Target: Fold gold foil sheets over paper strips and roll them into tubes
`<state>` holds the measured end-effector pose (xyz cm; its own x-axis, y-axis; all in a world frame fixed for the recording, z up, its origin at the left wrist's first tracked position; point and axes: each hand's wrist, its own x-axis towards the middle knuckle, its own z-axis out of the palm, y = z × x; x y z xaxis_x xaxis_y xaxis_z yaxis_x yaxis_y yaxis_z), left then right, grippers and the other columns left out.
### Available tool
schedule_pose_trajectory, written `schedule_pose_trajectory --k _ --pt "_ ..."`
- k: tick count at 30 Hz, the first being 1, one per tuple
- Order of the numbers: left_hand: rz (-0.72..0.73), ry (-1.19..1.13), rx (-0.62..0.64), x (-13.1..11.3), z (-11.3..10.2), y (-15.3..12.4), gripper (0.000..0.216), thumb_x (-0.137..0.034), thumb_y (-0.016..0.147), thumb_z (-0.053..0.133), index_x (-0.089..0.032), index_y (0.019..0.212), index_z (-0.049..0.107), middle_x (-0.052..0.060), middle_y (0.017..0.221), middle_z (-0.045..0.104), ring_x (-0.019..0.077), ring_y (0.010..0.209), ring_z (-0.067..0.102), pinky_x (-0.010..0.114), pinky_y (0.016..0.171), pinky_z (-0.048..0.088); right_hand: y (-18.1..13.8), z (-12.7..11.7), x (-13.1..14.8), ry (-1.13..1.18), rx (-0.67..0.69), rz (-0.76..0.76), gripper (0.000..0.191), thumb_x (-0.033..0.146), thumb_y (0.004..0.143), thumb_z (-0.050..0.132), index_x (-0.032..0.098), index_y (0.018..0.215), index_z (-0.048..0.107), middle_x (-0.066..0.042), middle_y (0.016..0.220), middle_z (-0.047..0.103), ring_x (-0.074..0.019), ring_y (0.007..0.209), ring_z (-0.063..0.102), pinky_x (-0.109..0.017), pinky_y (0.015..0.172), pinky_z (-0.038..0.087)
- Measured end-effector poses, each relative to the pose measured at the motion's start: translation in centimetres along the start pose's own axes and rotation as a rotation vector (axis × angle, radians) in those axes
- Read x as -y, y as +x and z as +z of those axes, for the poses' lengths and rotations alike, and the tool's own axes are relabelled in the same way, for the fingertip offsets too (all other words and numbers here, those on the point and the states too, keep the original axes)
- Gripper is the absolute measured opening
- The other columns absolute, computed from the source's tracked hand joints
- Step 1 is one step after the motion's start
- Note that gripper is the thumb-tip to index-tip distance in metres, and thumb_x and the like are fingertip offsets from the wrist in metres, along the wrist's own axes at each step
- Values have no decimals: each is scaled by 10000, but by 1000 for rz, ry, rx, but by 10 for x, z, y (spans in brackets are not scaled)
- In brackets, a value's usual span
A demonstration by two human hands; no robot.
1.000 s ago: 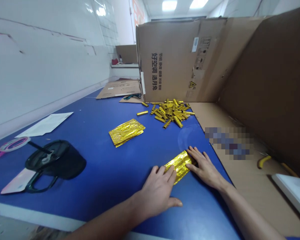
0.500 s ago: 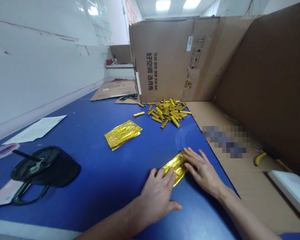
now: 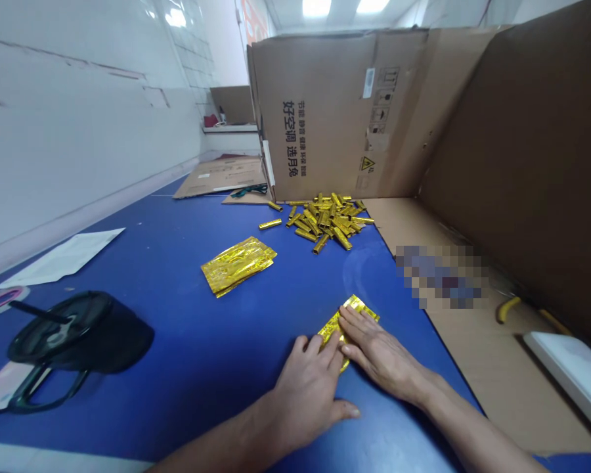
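A shiny gold foil sheet [image 3: 355, 302] lies flat on the blue tabletop, partly covered by both hands. My left hand [image 3: 306, 387] rests its fingertips on the sheet's near left part, the fingers outstretched and the thumb held apart. Across the sheet's middle, my right hand [image 3: 377, 345] lies flat with its fingers extended, close beside the left fingertips. Further off to the left is a stack of gold foil sheets [image 3: 239, 266]. Beyond it, a heap of small rolled gold tubes [image 3: 325, 220] sits by the cardboard.
A dark lidded mug [image 3: 86, 332] with a straw stands at the left, near a roll of tape [image 3: 2, 302] and a white paper [image 3: 62, 257]. A large cardboard box [image 3: 335, 125] walls off the back. On the right, a white flat object [image 3: 571, 374] lies on cardboard.
My right hand has slid left over the foil sheet, from its right edge to its middle. My left hand stays in place. The view has shifted slightly.
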<state>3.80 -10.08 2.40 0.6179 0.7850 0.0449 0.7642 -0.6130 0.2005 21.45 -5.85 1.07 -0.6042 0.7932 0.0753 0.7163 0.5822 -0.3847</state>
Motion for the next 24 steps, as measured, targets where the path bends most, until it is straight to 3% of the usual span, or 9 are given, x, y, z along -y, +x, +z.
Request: schedule_pose_trajectory --k 4,8,10,18,24 --pt "72 5 17 1 -6 2 596 -573 717 489 -163 1147 445 85 1120 524 250 951 449 363 771 346 3 -6 -10 19 39 -58 436 337 848 393 141 1235 434 -102 1331 356 -188 1241 263 -390 1024 227" --pt "223 -7 107 20 -14 16 194 -230 812 432 -192 976 529 16 934 597 173 831 503 288 762 366 5 -11 -15 41 81 -82 470 351 826 441 152 1251 411 -99 1343 336 -189 1246 252 -396 1025 219" --pt "279 -35 139 29 -14 22 200 -120 777 426 -194 925 538 4 892 598 145 812 512 246 765 368 5 -12 -15 42 91 -84 481 359 823 448 149 1254 406 -100 1343 336 -186 1249 243 -390 1029 210" --pt "265 -70 34 42 0 17 280 -232 827 433 -231 1102 482 8 1155 501 181 1050 416 310 886 312 5 -9 -16 64 71 -86 481 384 827 438 158 1251 410 -95 1345 336 -187 1249 246 -389 1026 214" --pt "272 -98 19 44 1 13 410 -187 815 450 -263 1212 383 11 1164 493 183 1064 408 319 891 312 6 -3 -20 94 35 -67 485 423 822 434 158 1228 445 -98 1332 358 -195 1234 285 -393 1024 223"
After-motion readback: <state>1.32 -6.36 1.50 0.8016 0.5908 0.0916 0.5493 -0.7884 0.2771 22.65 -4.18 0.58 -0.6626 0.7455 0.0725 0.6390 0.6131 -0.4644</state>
